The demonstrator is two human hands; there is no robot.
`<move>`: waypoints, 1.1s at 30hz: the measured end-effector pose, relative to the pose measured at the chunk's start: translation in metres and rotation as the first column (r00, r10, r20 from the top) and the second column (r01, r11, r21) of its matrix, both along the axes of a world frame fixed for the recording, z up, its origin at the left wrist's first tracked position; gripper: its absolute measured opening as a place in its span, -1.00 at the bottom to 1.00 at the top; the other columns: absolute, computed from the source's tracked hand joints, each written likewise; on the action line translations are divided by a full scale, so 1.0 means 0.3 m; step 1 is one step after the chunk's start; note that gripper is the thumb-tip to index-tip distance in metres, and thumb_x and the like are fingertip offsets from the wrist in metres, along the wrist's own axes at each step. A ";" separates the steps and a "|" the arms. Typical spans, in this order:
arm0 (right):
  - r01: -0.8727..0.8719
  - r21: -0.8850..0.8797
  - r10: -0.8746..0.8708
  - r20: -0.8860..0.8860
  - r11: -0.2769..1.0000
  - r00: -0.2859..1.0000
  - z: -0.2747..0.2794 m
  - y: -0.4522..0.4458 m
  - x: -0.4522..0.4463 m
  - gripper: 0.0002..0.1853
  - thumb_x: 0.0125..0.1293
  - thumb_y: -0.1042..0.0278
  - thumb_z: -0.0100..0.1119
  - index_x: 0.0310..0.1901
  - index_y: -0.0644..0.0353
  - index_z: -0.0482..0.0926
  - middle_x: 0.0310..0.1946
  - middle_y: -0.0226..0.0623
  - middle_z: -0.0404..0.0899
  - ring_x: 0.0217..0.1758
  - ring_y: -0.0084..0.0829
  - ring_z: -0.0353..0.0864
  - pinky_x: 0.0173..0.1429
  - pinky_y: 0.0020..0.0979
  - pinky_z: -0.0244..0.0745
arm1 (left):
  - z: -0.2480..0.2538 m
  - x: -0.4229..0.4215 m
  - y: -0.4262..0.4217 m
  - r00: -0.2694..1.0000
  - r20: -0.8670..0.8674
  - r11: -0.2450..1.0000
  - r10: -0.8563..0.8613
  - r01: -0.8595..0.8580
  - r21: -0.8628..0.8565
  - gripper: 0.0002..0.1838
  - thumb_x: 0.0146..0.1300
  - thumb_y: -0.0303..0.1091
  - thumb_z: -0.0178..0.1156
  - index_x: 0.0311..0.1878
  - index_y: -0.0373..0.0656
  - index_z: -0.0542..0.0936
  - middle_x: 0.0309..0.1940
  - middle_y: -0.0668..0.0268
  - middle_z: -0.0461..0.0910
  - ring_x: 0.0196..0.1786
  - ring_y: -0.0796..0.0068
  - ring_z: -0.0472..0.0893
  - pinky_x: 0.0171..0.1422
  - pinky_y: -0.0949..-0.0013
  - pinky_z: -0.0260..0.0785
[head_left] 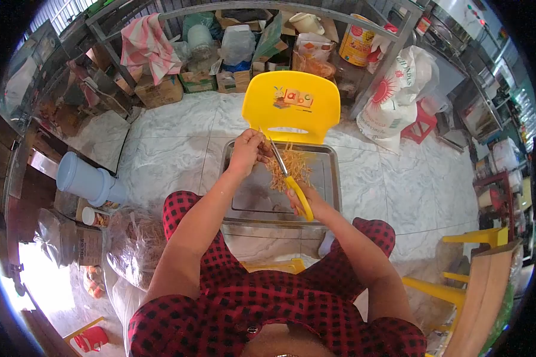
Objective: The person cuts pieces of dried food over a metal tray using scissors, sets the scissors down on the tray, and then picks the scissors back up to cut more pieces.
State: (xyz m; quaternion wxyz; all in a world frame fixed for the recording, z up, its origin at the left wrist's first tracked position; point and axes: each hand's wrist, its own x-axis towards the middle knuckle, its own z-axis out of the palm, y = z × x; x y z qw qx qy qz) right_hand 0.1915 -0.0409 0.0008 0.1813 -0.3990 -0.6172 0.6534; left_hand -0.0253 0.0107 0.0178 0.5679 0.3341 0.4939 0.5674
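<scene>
My right hand (304, 199) grips a pair of scissors (284, 166) by its yellow handles, the metal blades pointing up and left. Close to the blade tips, my left hand (248, 153) is closed, its fingers pinched together. What they hold is partly hidden and too small to name. Below the scissors, a loose heap of thin, dry, yellow-brown strands (298, 169) lies on a rectangular metal tray (336, 190). The tray sits in front of my knees, against a yellow chair back (315, 107) with "abc" printed on it.
Cardboard boxes (161, 90) and bags stand under a metal-framed table at the back. A white printed sack (393, 101) leans at the right. Pale blue buckets (89, 181) and a large clear plastic bag (136, 247) are at the left. A yellow stool (438, 291) stands at the lower right.
</scene>
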 end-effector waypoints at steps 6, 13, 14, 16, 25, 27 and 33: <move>-0.003 0.006 0.002 0.011 1.000 1.000 0.019 0.006 -0.003 -0.49 0.25 -0.14 0.01 0.02 0.12 0.38 -0.56 -0.46 0.39 -0.63 -0.61 0.38 -0.53 -0.56 0.34 | -0.009 0.015 -0.002 0.994 -0.108 0.999 -0.034 0.037 0.025 -0.83 0.32 -0.31 -0.08 -0.30 -0.20 0.37 -0.56 0.24 0.53 -0.60 0.44 0.56 -0.60 0.45 0.41; 0.029 -0.012 -0.028 0.053 1.000 0.998 -0.006 0.004 -0.005 -0.45 0.22 -0.19 0.02 0.00 0.13 0.38 -0.64 -0.47 0.35 -0.67 -0.60 0.37 -0.55 -0.55 0.34 | -0.020 0.036 -0.006 0.992 -0.115 0.998 -0.054 0.052 -0.026 -0.84 0.33 -0.29 -0.10 -0.32 -0.16 0.35 -0.55 0.28 0.50 -0.57 0.43 0.54 -0.55 0.43 0.39; 0.048 -0.041 -0.046 0.035 0.998 0.998 -0.017 0.004 -0.004 -0.44 0.21 -0.21 0.02 0.01 0.13 0.38 -0.65 -0.47 0.34 -0.67 -0.60 0.36 -0.56 -0.55 0.34 | -0.023 0.039 -0.008 0.991 -0.123 0.999 -0.049 0.046 -0.025 -0.83 0.34 -0.29 -0.11 -0.32 -0.16 0.34 -0.55 0.28 0.49 -0.57 0.43 0.54 -0.56 0.43 0.39; 0.064 -0.056 -0.061 0.049 0.996 0.997 -0.004 -0.001 -0.003 -0.43 0.19 -0.22 0.04 -0.02 0.14 0.40 -0.66 -0.48 0.32 -0.68 -0.60 0.35 -0.57 -0.55 0.34 | -0.028 0.046 -0.012 0.992 -0.122 0.999 -0.044 0.042 -0.019 -0.83 0.34 -0.29 -0.11 -0.32 -0.16 0.34 -0.55 0.27 0.49 -0.57 0.43 0.54 -0.56 0.43 0.39; 0.112 -0.097 -0.103 0.089 0.989 0.991 0.055 -0.010 0.005 -0.48 0.15 -0.22 0.10 -0.17 0.15 0.47 -0.69 -0.55 0.27 -0.69 -0.64 0.31 -0.63 -0.57 0.29 | -0.031 0.048 -0.006 0.994 -0.089 0.997 -0.060 0.056 -0.044 -0.83 0.36 -0.28 -0.12 -0.28 -0.18 0.35 -0.53 0.26 0.47 -0.56 0.42 0.54 -0.55 0.42 0.40; 0.116 -0.088 -0.109 0.084 0.989 0.991 0.051 -0.007 0.007 -0.48 0.16 -0.21 0.10 -0.17 0.15 0.48 -0.69 -0.55 0.26 -0.70 -0.65 0.31 -0.63 -0.57 0.29 | -0.029 0.047 -0.003 0.993 -0.095 0.996 -0.076 0.070 -0.058 -0.82 0.36 -0.28 -0.12 -0.28 -0.17 0.35 -0.53 0.25 0.47 -0.55 0.42 0.54 -0.55 0.42 0.41; 0.098 0.006 -0.098 0.106 0.995 0.989 0.049 -0.002 0.010 -0.47 0.17 -0.21 0.08 -0.13 0.15 0.48 -0.66 -0.54 0.29 -0.68 -0.63 0.31 -0.62 -0.57 0.30 | -0.012 0.031 -0.005 0.993 -0.059 0.994 -0.107 0.104 -0.040 -0.85 0.33 -0.32 -0.13 -0.28 -0.18 0.35 -0.49 0.23 0.48 -0.54 0.41 0.54 -0.53 0.42 0.42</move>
